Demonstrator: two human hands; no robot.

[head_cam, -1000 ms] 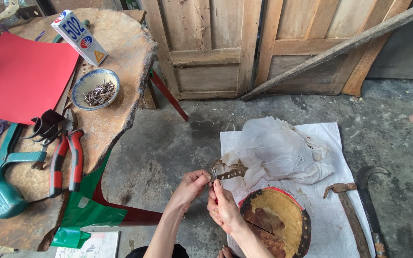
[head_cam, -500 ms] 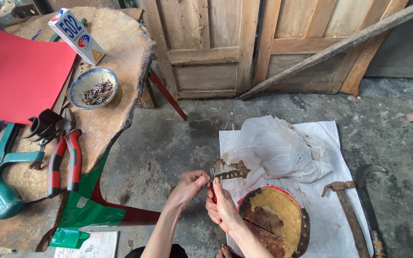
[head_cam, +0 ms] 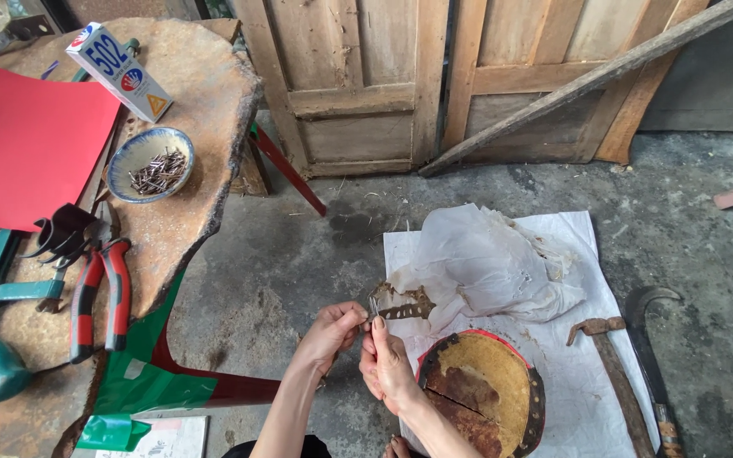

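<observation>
Above the white sheet [head_cam: 570, 399] on the floor, both hands pinch a rusty toothed metal strip [head_cam: 402, 310]: left hand [head_cam: 332, 332] steadies it, right hand [head_cam: 386, 366] grips a thin pin against it.

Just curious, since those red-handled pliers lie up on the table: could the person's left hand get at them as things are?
Probably not right away. The left hand is pinching a small rusty toothed strip together with the right hand. The pliers lie uncovered near the table's edge, so nothing blocks the way.
</observation>
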